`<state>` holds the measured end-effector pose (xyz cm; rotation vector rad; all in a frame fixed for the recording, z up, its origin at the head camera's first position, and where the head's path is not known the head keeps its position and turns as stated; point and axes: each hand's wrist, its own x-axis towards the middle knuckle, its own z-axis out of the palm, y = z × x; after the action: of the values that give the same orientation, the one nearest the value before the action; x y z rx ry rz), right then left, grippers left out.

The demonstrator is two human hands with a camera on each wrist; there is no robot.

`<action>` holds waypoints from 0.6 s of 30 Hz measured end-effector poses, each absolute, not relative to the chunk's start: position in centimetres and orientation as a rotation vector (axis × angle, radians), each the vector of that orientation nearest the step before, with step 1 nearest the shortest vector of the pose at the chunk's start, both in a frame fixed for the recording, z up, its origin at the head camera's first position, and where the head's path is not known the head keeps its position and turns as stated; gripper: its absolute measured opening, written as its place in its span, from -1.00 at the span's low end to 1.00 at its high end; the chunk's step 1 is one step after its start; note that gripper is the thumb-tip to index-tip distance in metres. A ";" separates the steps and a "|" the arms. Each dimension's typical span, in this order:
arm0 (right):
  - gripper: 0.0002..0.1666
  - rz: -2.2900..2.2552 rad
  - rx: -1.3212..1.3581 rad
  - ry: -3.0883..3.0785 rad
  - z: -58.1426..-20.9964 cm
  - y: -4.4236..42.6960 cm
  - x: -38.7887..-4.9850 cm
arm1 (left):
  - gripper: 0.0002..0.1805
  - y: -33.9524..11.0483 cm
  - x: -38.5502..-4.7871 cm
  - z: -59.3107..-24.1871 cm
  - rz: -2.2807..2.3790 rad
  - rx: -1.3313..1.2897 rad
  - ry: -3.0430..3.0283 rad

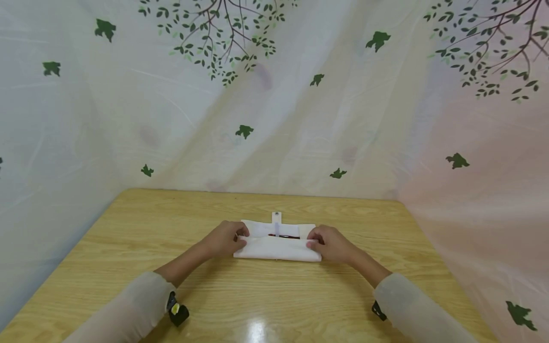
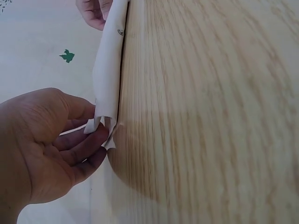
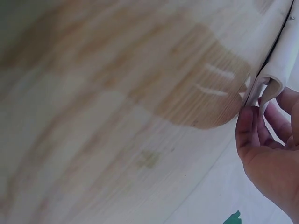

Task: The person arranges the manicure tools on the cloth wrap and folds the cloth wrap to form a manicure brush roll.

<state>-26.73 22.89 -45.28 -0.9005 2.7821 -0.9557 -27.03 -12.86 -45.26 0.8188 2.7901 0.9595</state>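
A white roll-up case [image 1: 276, 249] lies on the table, its front part folded over toward the back. At its far side a short strap with a metal snap [image 1: 276, 217] points away from me. A slim dark and red stick-like item [image 1: 285, 237] shows along the fold; its kind cannot be made out. My left hand [image 1: 225, 239] pinches the left end of the fold, thumb and fingers curled at the edge. The right end is held likewise by my right hand [image 1: 333, 244]. Both wrist views show the case [image 2: 106, 70] rolled into a tube at its ends.
The wooden table [image 1: 266, 295] spreads around the case on all sides. Behind it and to both sides hangs a pale cloth [image 1: 193, 124] printed with branches and green birds. Each wrist carries a small black device [image 1: 177, 312].
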 end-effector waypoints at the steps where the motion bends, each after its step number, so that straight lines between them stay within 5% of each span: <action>1: -0.84 -0.949 -0.896 2.793 -45.3 22.8 -26.7 | -0.86 -12.9 -27.0 -45.3 0.959 0.819 2.791; 11: -0.96 -0.843 -1.041 2.863 -45.0 22.5 -26.8 | -0.88 -13.1 -27.4 -45.8 0.908 0.940 2.816; 18: -0.90 -0.708 -1.232 2.841 -44.6 22.3 -26.5 | -0.88 -13.1 -27.3 -46.0 0.836 1.250 2.783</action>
<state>-26.53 22.26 -44.63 -1.2323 2.8410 -0.7085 -27.28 -13.11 -46.01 1.2501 2.7835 0.8359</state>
